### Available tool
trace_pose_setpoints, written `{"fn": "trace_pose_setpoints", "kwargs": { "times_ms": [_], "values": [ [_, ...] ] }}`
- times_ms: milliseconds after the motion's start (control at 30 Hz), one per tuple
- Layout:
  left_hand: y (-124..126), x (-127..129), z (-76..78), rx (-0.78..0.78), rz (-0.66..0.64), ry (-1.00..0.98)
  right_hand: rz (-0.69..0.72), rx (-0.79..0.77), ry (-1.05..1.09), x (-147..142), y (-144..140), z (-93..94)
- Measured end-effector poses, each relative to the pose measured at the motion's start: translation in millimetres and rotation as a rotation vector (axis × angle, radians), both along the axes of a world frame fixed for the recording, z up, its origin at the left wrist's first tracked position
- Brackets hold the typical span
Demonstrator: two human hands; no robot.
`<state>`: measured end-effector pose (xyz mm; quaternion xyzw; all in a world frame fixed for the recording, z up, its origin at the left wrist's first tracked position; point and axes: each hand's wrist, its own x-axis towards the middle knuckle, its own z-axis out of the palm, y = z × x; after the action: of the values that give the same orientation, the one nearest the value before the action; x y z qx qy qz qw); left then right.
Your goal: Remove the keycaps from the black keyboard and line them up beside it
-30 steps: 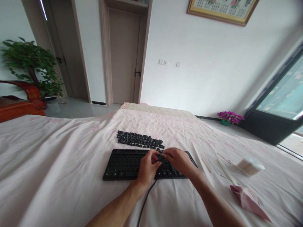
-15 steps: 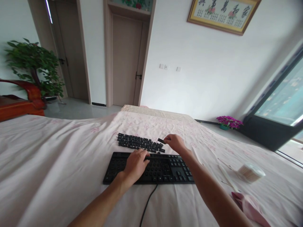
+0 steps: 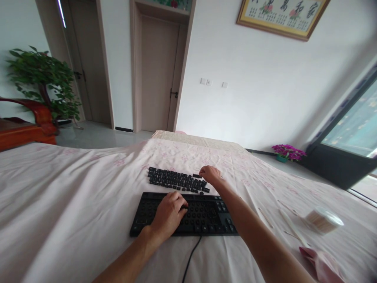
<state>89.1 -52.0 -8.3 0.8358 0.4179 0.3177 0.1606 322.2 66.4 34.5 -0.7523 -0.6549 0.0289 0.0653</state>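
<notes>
Your right hand point(image 3: 210, 173) has thumb and fingers drawn together at the near end of a long, narrow black plastic keycap point(image 3: 197, 176), which extends to the left of the fingertips. Your left hand point(image 3: 171, 208) is half-curled over a wide black plastic keyboard point(image 3: 147, 208); whether its fingers grip anything cannot be told. The keyboard lies beneath that hand, and its right end passes below your right forearm. Rows of small black plastic keycaps point(image 3: 173, 179) lie beyond the left hand and to the left of the right hand, on a creased white cloth with pink flowers point(image 3: 88, 196). Caution: the long piece is held by one end only, so a loose pinch could let it swing into its close neighbours and break their order. Pressing or dragging the cloth could shift the rows likewise. Pushing forward with the left hand could slide the keyboard into the nearest keycaps.
</notes>
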Motion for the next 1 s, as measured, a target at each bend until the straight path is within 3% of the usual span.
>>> {"fn": "trace_pose_setpoints", "kwargs": {
  "times_ms": [567,1000],
  "values": [
    [-1.1,0.1,-0.4,0.006,0.0,0.013,-0.028,-0.032,-0.005,4.9,9.6,-14.2],
    [-0.3,0.0,-2.0,0.022,0.001,0.019,-0.044,0.022,0.044,6.7,1.8,-11.9]
  ]
}}
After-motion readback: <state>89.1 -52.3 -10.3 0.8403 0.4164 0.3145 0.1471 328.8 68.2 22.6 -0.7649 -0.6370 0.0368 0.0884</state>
